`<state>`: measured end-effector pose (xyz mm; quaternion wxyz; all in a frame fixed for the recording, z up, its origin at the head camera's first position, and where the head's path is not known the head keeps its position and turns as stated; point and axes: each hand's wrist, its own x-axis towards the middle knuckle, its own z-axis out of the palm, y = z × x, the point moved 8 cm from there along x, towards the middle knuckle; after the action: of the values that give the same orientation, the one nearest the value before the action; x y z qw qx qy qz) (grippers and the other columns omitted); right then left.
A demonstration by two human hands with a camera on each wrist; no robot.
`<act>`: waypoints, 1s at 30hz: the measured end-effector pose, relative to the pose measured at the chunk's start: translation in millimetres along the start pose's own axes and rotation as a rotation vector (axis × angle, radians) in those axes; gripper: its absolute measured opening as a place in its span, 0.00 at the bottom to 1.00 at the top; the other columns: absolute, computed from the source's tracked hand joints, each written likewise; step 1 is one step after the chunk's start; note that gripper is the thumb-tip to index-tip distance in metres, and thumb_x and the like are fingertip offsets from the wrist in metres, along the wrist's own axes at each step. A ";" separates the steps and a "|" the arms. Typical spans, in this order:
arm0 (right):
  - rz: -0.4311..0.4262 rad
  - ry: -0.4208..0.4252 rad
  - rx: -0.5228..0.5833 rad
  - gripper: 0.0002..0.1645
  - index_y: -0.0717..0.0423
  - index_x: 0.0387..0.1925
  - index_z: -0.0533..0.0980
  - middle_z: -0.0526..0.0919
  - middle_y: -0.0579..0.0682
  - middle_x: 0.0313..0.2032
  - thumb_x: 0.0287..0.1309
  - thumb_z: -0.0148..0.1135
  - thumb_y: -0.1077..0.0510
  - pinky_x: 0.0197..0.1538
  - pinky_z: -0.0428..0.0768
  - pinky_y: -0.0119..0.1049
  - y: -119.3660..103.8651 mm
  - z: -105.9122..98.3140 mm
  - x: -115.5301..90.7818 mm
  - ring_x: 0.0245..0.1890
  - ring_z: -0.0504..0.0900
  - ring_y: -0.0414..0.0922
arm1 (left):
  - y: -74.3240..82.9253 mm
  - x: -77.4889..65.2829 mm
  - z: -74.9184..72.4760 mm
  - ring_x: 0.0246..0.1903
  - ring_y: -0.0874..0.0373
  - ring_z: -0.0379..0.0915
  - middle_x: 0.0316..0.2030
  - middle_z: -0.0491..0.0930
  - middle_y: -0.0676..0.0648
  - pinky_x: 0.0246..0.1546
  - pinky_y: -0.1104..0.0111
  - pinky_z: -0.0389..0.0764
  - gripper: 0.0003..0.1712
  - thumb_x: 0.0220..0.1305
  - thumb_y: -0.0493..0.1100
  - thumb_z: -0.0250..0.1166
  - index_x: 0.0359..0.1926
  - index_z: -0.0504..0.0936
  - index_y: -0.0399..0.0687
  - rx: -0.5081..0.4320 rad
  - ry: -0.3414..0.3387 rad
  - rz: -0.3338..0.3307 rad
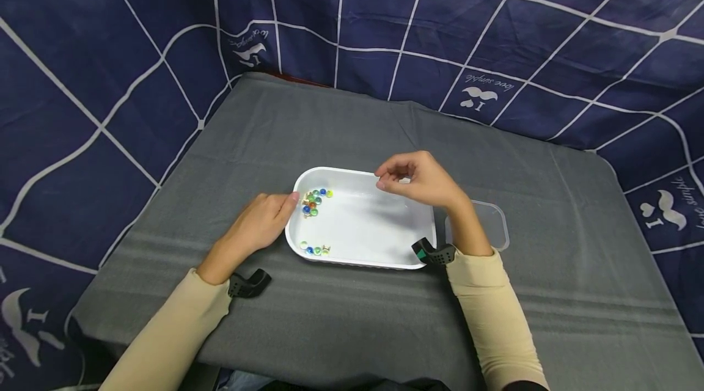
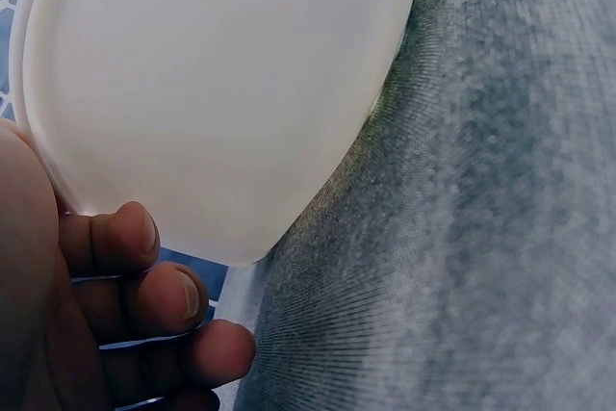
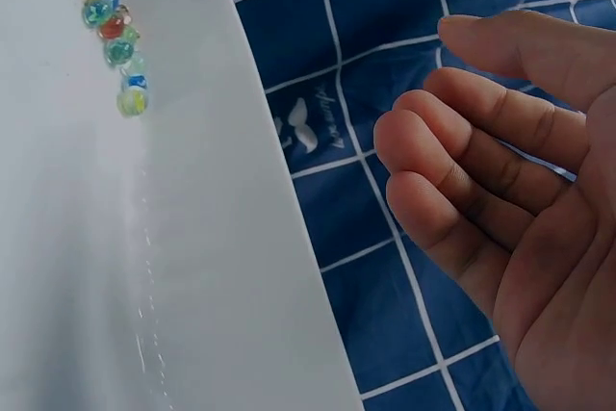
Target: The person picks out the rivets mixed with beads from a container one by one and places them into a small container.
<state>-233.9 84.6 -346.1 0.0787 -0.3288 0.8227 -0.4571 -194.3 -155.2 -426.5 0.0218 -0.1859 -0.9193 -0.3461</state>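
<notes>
Two groups of marbles [image 1: 312, 205], far and near, lie at the left end of a white tray [image 1: 368, 232]. The left hand [image 1: 263, 220] grips the tray's left rim, thumb on top; the right hand [image 1: 420, 180], over the far right part, has loosely bent fingers, thumb apart, holding nothing visible. The marbles are probably hard, slippery and quick to roll, best pinched singly across the middle; the tray seems light and stiff, best held by its rim.
</notes>
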 end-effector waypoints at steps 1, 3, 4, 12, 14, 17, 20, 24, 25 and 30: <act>0.002 -0.007 -0.002 0.07 0.67 0.38 0.83 0.85 0.50 0.31 0.57 0.69 0.66 0.38 0.80 0.37 0.0 1.5 1.4 0.30 0.83 0.44 | 0.0 -0.2 -0.1 0.25 0.51 0.72 0.23 0.78 0.43 0.30 0.53 0.74 0.26 0.79 0.47 0.47 0.27 0.81 0.41 -0.001 0.001 0.002; 0.001 -0.017 -0.006 0.07 0.66 0.38 0.83 0.85 0.50 0.31 0.57 0.69 0.65 0.38 0.80 0.38 -1.0 4.1 4.3 0.30 0.83 0.44 | 0.3 -0.3 -0.5 0.25 0.51 0.72 0.23 0.78 0.43 0.30 0.53 0.74 0.26 0.79 0.47 0.47 0.26 0.81 0.41 -0.002 0.002 0.009; 0.000 -0.022 -0.011 0.08 0.66 0.38 0.83 0.85 0.50 0.31 0.57 0.69 0.65 0.39 0.80 0.38 -1.1 5.2 5.6 0.30 0.82 0.44 | 0.2 -0.5 -0.8 0.25 0.51 0.72 0.23 0.78 0.43 0.30 0.53 0.74 0.25 0.79 0.46 0.47 0.26 0.81 0.41 -0.002 0.005 0.012; -0.006 -0.056 -0.027 0.08 0.65 0.38 0.83 0.85 0.50 0.31 0.57 0.70 0.65 0.40 0.80 0.37 -0.1 12.4 13.3 0.30 0.82 0.43 | 0.2 -1.1 -0.8 0.24 0.52 0.71 0.21 0.76 0.44 0.29 0.54 0.74 0.26 0.79 0.47 0.47 0.25 0.80 0.42 0.002 0.006 0.004; -0.004 -0.066 -0.030 0.07 0.65 0.38 0.83 0.85 0.50 0.31 0.57 0.70 0.65 0.41 0.80 0.37 -1.0 14.2 14.7 0.30 0.82 0.43 | 1.0 -1.1 -0.8 0.24 0.52 0.72 0.21 0.76 0.44 0.29 0.54 0.74 0.26 0.79 0.47 0.47 0.25 0.80 0.42 0.000 0.005 0.007; -0.004 -0.078 -0.033 0.07 0.64 0.38 0.83 0.85 0.49 0.31 0.57 0.69 0.65 0.41 0.80 0.37 -3.6 17.0 17.8 0.30 0.81 0.43 | 1.6 -0.9 -1.1 0.25 0.52 0.72 0.22 0.77 0.44 0.29 0.53 0.74 0.26 0.79 0.47 0.47 0.26 0.81 0.42 0.003 0.006 0.010; -0.008 -0.090 -0.034 0.07 0.64 0.38 0.83 0.85 0.49 0.31 0.58 0.69 0.64 0.41 0.80 0.38 -6.5 20.3 21.8 0.30 0.81 0.43 | 1.1 -0.6 -0.6 0.25 0.52 0.72 0.22 0.78 0.44 0.30 0.53 0.74 0.26 0.79 0.47 0.47 0.26 0.81 0.42 0.002 0.003 0.007; -0.013 -0.106 -0.048 0.07 0.63 0.38 0.83 0.85 0.48 0.31 0.58 0.69 0.64 0.40 0.80 0.38 -9.2 25.1 27.3 0.30 0.82 0.42 | 0.4 -0.6 -0.5 0.25 0.52 0.72 0.21 0.77 0.45 0.29 0.54 0.74 0.26 0.79 0.47 0.47 0.26 0.81 0.42 0.000 0.001 0.005; -0.014 -0.111 -0.054 0.07 0.63 0.38 0.83 0.85 0.48 0.30 0.58 0.69 0.64 0.40 0.80 0.38 -10.0 26.5 28.7 0.30 0.82 0.42 | 0.5 -0.6 -0.6 0.25 0.52 0.72 0.21 0.77 0.45 0.29 0.54 0.74 0.26 0.79 0.47 0.46 0.26 0.81 0.42 0.000 0.000 0.006; -0.027 -0.128 -0.071 0.06 0.61 0.37 0.83 0.85 0.46 0.29 0.57 0.69 0.64 0.41 0.80 0.37 -14.5 33.4 35.9 0.29 0.82 0.41 | 0.7 -0.4 -0.7 0.24 0.53 0.73 0.21 0.78 0.46 0.28 0.55 0.74 0.26 0.79 0.47 0.46 0.25 0.81 0.43 0.001 -0.004 0.009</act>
<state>-240.5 33.9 -347.3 0.1136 -0.3709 0.8272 -0.4066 -193.7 -155.3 -425.6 0.0215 -0.1910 -0.9188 -0.3449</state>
